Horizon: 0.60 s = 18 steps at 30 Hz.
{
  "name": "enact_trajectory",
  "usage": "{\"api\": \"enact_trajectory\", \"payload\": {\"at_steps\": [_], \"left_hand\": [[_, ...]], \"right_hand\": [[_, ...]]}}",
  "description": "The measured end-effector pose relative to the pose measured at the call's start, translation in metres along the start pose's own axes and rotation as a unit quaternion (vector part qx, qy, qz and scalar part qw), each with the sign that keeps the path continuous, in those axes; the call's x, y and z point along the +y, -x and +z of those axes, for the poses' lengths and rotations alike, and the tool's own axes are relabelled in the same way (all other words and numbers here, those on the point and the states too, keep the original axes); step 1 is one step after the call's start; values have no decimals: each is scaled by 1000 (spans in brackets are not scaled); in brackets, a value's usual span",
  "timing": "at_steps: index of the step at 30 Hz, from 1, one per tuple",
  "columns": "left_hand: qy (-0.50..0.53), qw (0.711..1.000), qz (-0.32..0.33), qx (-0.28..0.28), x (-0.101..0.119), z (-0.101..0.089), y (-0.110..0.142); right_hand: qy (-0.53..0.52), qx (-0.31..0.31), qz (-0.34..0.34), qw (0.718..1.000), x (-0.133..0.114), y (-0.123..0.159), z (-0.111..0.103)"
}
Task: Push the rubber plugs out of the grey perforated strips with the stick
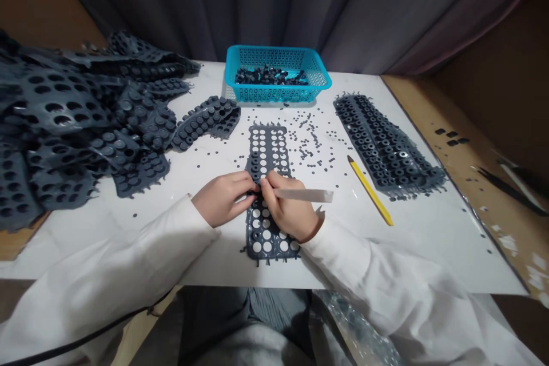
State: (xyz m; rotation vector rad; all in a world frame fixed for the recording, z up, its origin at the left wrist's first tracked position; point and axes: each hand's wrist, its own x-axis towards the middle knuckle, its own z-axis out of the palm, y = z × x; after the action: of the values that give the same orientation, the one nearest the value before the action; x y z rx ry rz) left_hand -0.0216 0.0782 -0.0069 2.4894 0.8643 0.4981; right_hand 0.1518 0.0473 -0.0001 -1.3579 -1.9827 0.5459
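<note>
A dark grey rubber sheet [268, 146] with rows of round holes lies flat in front of me, the white surface showing through many holes. My left hand [225, 197] is closed, thumb and fingertips pinched at the sheet's left middle part. My right hand [291, 209] grips a slim tool with a flat whitish handle [306, 195], which points right. Its tip is hidden by my fingers, close to my left fingertips. Small dark round bits [311, 146] are scattered beside the sheet. Some holes in the left rows still hold dark round pieces.
A blue plastic basket [278, 93] with small black parts stands at the back. A heap of similar rubber sheets [64, 108] fills the left. Another studded sheet [381, 148] lies right, beside a yellow pencil-like tool [371, 191]. Black tweezers [512, 189] lie at the right edge.
</note>
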Motion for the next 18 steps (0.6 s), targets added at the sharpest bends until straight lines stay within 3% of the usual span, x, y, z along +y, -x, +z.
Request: {"api": "enact_trajectory", "payload": {"at_steps": [9, 14, 18], "left_hand": [[17, 1000, -6, -24, -1, -5, -3], [-17, 999, 6, -50, -1, -5, -4], [-42, 998, 19, -35, -2, -2, -2]], "right_hand": [[-92, 19, 36, 995, 7, 1, 2], [-40, 8, 25, 999, 2, 2, 1], [17, -3, -2, 1000, -1, 3, 1]]}}
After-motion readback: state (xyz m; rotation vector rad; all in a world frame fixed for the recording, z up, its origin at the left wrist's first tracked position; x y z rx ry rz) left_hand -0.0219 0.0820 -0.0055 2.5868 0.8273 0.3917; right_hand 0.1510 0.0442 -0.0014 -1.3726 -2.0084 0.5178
